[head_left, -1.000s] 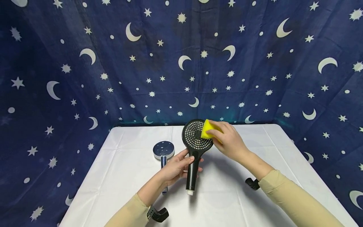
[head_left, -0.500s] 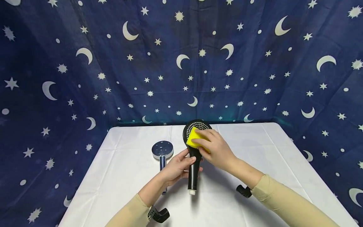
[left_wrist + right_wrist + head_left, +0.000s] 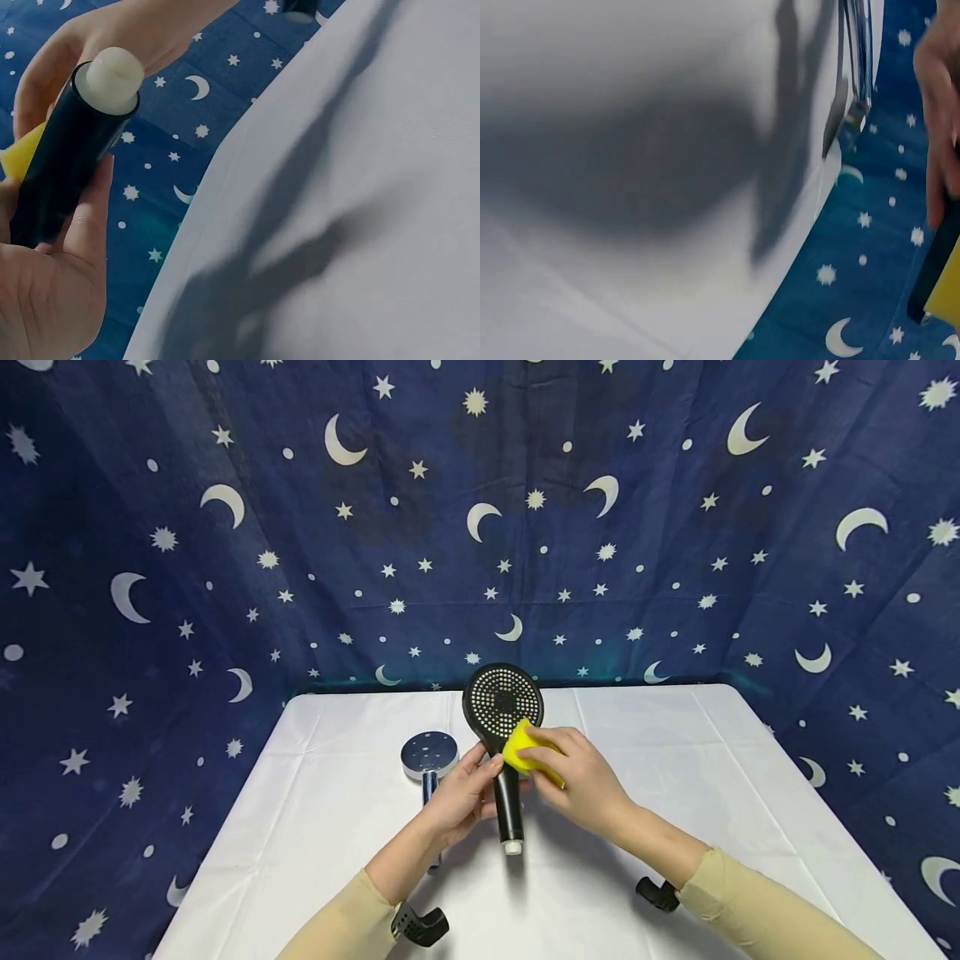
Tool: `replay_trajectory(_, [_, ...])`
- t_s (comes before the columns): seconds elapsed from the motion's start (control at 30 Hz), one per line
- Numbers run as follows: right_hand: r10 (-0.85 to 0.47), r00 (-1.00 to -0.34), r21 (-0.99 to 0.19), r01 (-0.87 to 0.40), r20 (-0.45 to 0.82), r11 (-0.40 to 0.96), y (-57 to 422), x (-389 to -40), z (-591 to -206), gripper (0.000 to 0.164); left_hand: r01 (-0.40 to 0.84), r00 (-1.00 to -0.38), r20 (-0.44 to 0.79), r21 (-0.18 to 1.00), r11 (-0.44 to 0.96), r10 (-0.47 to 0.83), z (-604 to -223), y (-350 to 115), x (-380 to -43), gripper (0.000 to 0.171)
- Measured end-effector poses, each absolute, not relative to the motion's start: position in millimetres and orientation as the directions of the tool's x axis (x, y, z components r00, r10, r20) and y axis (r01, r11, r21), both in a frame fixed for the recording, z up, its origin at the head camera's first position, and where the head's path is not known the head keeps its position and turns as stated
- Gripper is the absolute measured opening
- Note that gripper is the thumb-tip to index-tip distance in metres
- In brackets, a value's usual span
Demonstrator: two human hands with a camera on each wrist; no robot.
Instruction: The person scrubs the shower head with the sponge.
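Note:
A black shower head [image 3: 501, 693] with a face of pale nozzles is held up over the white table, tilted toward the camera. My left hand [image 3: 459, 797] grips it where the neck meets the handle, thumb across the front. In the left wrist view the black handle [image 3: 64, 169] ends in a white threaded connector [image 3: 112, 79]. Between fingers and thumb, my right hand [image 3: 588, 781] pinches a yellow sponge [image 3: 519, 748] against the lower edge of the round head, by the neck. The right wrist view catches only part of the sponge [image 3: 949, 289] at its edge.
A chrome shower head [image 3: 430, 753] lies face up on the white-covered table [image 3: 337, 827], left of my left hand, its handle partly hidden by that hand. Dark blue star-and-moon cloth [image 3: 420, 527] hangs behind the table. Black camera mounts [image 3: 420, 927] are on both wrists.
The sponge has slid from the right side of the nozzle face, across its lower part, down to the neck. My left hand has shifted the black shower head slightly up and left.

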State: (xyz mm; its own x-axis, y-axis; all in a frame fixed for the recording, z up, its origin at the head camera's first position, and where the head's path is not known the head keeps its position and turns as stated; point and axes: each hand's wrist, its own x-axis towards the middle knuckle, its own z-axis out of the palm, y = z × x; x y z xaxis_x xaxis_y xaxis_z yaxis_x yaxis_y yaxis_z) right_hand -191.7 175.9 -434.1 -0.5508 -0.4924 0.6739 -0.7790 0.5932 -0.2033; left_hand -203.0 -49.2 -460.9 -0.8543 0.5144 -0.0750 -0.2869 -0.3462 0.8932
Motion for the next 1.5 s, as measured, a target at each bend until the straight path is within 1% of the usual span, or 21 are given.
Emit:
replay_trajectory(0.07, [-0.516,-0.535,-0.214,-0.803,0.669,0.556,175,-181,-436,0.031,-0.289,-0.871,-0.084,0.885,-0.366,0.485,-461,-50,-206,0.053])
replay_trajectory(0.1, [-0.538,-0.508,-0.203,-0.826,0.673,0.526,175,-176,-437,0.031,-0.288,-0.879,-0.091,0.883,-0.370,0.468,-460,-51,-207,0.053])
replay_trajectory(0.2, [-0.622,-0.393,-0.133,-0.897,0.677,0.421,172,-164,-438,0.033,-0.281,-0.890,-0.098,0.887,-0.367,0.445,-460,-54,-210,0.053])
replay_trajectory(0.3, [-0.703,-0.281,-0.016,-0.933,0.654,0.358,168,-161,-438,0.035,-0.283,-0.887,-0.111,0.897,-0.338,0.448,-460,-55,-210,0.055])
replay_trajectory(0.33, [-0.720,-0.271,0.014,-0.932,0.639,0.363,167,-162,-438,0.036,-0.280,-0.887,-0.113,0.902,-0.328,0.447,-460,-55,-210,0.055])
replay_trajectory(0.4, [-0.733,-0.284,0.062,-0.912,0.617,0.406,166,-167,-435,0.037,-0.288,-0.888,-0.124,0.901,-0.325,0.444,-460,-54,-209,0.054])
replay_trajectory(0.47, [-0.720,-0.325,0.076,-0.883,0.613,0.464,167,-173,-433,0.036,-0.292,-0.888,-0.131,0.901,-0.320,0.441,-460,-52,-208,0.052])
replay_trajectory(0.53, [-0.697,-0.363,0.057,-0.864,0.618,0.500,170,-177,-432,0.035,-0.302,-0.885,-0.138,0.897,-0.324,0.445,-460,-51,-207,0.051])
replay_trajectory(0.63, [-0.711,-0.326,0.018,-0.903,0.623,0.430,173,-174,-431,0.034,-0.311,-0.881,-0.140,0.891,-0.332,0.451,-459,-50,-206,0.049])
replay_trajectory(0.73, [-0.767,-0.235,0.014,-0.953,0.598,0.303,173,-166,-430,0.034,-0.316,-0.882,-0.135,0.880,-0.354,0.452,-459,-52,-206,0.049])
replay_trajectory(0.77, [-0.777,-0.214,0.015,-0.961,0.592,0.276,173,-165,-431,0.034,-0.317,-0.882,-0.132,0.876,-0.363,0.452,-459,-53,-206,0.048])
replay_trajectory(0.83, [-0.774,-0.224,0.004,-0.960,0.592,0.281,173,-167,-431,0.034,-0.330,-0.879,-0.132,0.863,-0.383,0.459,-459,-54,-207,0.047])
replay_trajectory(0.87, [-0.758,-0.249,-0.009,-0.952,0.603,0.305,173,-170,-432,0.034,-0.337,-0.876,-0.133,0.857,-0.391,0.464,-459,-54,-207,0.047])
replay_trajectory(1.03, [-0.604,-0.457,-0.147,-0.859,0.653,0.491,181,-193,-434,0.031,-0.383,-0.848,-0.125,0.816,-0.433,0.514,-460,-54,-206,0.044])
replay_trajectory(1.07, [-0.574,-0.488,-0.172,-0.839,0.658,0.516,182,-196,-435,0.030,-0.387,-0.842,-0.121,0.815,-0.432,0.526,-460,-54,-206,0.044])
replay_trajectory(1.13, [-0.531,-0.523,-0.211,-0.816,0.667,0.538,182,-200,-436,0.029,-0.394,-0.830,-0.113,0.812,-0.431,0.546,-459,-55,-205,0.043])
replay_trajectory(1.2, [-0.514,-0.531,-0.239,-0.814,0.674,0.529,179,-200,-437,0.029,-0.391,-0.832,-0.113,0.814,-0.430,0.544,-459,-56,-205,0.041])
replay_trajectory(1.3, [-0.523,-0.533,-0.271,-0.825,0.665,0.496,174,-194,-439,0.031,-0.371,-0.852,-0.113,0.820,-0.437,0.510,-458,-58,-206,0.041])
replay_trajectory(1.4, [-0.537,-0.533,-0.297,-0.833,0.654,0.467,171,-185,-441,0.034,-0.376,-0.856,-0.129,0.819,-0.434,0.500,-457,-59,-206,0.040])
replay_trajectory(1.47, [-0.547,-0.516,-0.305,-0.848,0.659,0.433,169,-177,-441,0.034,-0.390,-0.851,-0.138,0.812,-0.435,0.506,-457,-59,-206,0.038])
replay_trajectory(1.5, [-0.557,-0.494,-0.302,-0.864,0.668,0.403,169,-173,-441,0.034,-0.397,-0.847,-0.139,0.806,-0.438,0.513,-457,-58,-206,0.039])
